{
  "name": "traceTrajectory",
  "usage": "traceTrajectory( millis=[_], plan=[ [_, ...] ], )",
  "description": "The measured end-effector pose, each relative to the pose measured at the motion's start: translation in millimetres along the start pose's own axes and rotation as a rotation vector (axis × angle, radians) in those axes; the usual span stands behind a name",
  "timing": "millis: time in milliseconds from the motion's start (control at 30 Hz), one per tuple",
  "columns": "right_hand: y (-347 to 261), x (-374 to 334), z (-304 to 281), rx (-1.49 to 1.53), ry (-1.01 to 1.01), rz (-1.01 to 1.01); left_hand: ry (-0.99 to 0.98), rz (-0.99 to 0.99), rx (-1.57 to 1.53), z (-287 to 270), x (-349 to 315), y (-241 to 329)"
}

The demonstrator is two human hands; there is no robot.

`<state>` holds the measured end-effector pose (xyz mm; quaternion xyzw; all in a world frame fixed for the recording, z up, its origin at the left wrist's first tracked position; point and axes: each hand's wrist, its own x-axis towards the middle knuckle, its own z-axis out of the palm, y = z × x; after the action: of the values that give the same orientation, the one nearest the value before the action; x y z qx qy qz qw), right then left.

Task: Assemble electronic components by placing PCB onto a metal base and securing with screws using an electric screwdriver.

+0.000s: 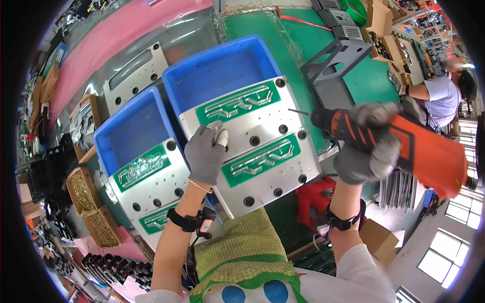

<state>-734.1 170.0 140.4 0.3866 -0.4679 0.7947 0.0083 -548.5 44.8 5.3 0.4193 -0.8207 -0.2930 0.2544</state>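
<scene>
My right hand (365, 160), in a grey glove, is wrapped round an orange-and-black cordless drill (429, 146). A long thin bit (298, 111) points left from its chuck, over the right edge of a silver metal panel (268, 116) and touching nothing. My left hand (206, 154), gloved too, rests over that panel with its fingers drawn together; anything pinched in them is hidden. Green cutouts (240, 103) show through the panel, with pale bracket-like shapes in them, and black round feet (254, 141) stud it. A similar panel (146, 177) lies to the left.
Behind the panels stand two blue bins (222, 68). Cardboard boxes of small brass-coloured parts (83, 189) sit at the left. A grey metal bracket (333, 65) stands at the back right on the green mat (252, 22). A co-worker (439, 96) is at the far right.
</scene>
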Motion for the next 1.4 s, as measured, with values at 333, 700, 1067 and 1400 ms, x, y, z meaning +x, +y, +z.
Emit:
traceTrajectory(
  millis=[333,700,1067,1400],
  plan=[
    [85,15,-19,-0.129,0.094,0.169,0.001,0.311,0.235,31,35,-10],
    [86,12,-35,-0.149,0.028,0.252,-0.095,0.384,0.226,30,42,-12],
    [90,-3,-46,-0.196,0.059,0.191,-0.031,0.437,0.279,32,40,-14],
    [62,5,-30,-0.201,0.034,0.434,-0.026,0.455,0.303,32,37,-18]
  ],
)
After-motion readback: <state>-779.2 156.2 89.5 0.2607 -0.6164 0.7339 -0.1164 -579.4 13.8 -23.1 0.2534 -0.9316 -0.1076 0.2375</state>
